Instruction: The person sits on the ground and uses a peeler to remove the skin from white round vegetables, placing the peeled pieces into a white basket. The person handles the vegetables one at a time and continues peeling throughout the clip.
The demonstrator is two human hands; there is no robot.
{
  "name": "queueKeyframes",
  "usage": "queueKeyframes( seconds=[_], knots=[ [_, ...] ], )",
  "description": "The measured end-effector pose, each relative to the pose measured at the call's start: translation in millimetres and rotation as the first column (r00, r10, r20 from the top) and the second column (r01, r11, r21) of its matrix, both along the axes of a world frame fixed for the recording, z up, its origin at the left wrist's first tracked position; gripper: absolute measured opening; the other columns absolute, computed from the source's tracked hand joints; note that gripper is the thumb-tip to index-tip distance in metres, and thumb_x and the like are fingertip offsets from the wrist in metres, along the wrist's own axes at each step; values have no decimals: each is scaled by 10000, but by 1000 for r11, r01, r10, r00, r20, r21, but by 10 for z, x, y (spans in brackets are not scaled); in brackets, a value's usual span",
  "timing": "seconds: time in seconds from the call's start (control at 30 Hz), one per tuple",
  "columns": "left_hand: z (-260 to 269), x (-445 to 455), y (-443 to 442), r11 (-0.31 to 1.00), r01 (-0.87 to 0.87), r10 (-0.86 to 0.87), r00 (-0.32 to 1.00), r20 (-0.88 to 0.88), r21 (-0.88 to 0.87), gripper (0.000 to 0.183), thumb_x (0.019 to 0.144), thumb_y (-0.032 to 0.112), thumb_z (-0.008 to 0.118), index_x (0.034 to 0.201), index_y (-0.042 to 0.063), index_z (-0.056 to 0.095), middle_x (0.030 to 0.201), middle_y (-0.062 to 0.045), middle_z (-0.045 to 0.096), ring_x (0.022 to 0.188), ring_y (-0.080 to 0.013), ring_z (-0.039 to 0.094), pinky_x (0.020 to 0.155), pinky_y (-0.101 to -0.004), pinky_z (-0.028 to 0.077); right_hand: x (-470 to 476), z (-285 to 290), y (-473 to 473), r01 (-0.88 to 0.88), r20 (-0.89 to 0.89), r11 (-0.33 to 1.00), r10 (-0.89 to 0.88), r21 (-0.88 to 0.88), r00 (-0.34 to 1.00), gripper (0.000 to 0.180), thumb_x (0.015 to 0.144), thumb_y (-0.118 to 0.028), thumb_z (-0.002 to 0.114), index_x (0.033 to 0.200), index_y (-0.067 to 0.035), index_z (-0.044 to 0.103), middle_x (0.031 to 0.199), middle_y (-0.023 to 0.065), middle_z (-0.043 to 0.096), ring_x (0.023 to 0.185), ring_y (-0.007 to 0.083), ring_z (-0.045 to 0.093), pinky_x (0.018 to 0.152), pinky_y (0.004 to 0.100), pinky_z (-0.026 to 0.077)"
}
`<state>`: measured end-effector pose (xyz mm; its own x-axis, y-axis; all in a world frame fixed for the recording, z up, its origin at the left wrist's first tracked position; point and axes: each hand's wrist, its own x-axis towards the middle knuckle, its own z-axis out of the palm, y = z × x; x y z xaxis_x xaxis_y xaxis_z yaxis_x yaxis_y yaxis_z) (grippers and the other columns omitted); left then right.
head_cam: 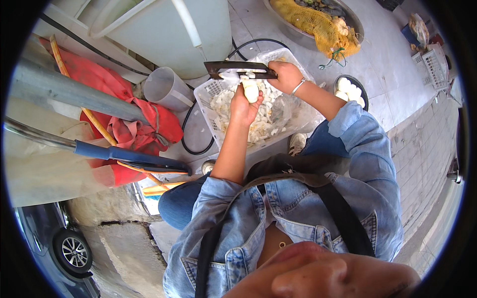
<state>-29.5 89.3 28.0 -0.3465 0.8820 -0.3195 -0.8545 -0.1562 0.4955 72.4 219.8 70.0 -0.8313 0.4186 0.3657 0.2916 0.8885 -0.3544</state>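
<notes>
My left hand [244, 106] holds a peeled, pale yellowish-white vegetable [251, 92], its kind unclear, upright over a white plastic crate [207, 118]. In my right hand [287, 76] is the end of a dark, flat slicing tool [238, 65] with a long slot along it. The tool lies level across the top of the vegetable, and white slices show at its slot. Below both hands, many white cut pieces [227, 126] fill the crate, which has a clear plastic bag [298, 108] in it. A dark bowl [367, 103] of peeled white vegetables [344, 85] stands right of my right forearm.
A metal basin [362, 28] holds a yellow mesh sack [316, 28]. Left of the crate are a translucent plastic jug [164, 87], a black hose [185, 138], red cloth [167, 126] and a metal pole [85, 91]. A large pale tub [208, 22] stands behind. A car [48, 242] is lower left.
</notes>
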Motion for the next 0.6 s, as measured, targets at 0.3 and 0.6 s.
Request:
queueKeyframes(
  seconds=[0.3, 0.6],
  knots=[
    [23, -20, -45, 976, 108, -87, 989, -117, 187, 270, 915, 252, 284, 969, 54, 459, 754, -82, 524, 559, -183, 480, 418, -225, 352, 8, 58, 190, 185, 118, 983, -183, -8, 976, 156, 655, -143, 593, 750, -47, 513, 723, 144, 570, 687, 335, 560, 607, 414, 444],
    [41, 58, -46, 964, -212, 195, 974, 118, 160, 251, 892, 290, 415, 1043, 106, 495, 932, -40, 573, 792, -181, 557, 620, -318, 488, 3, 17, -73, -140, -74, 948, 167, 285, 983, 185, 631, -113, 590, 784, -66, 496, 693, 98, 541, 707, 279, 551, 616, 368, 444]
  ],
)
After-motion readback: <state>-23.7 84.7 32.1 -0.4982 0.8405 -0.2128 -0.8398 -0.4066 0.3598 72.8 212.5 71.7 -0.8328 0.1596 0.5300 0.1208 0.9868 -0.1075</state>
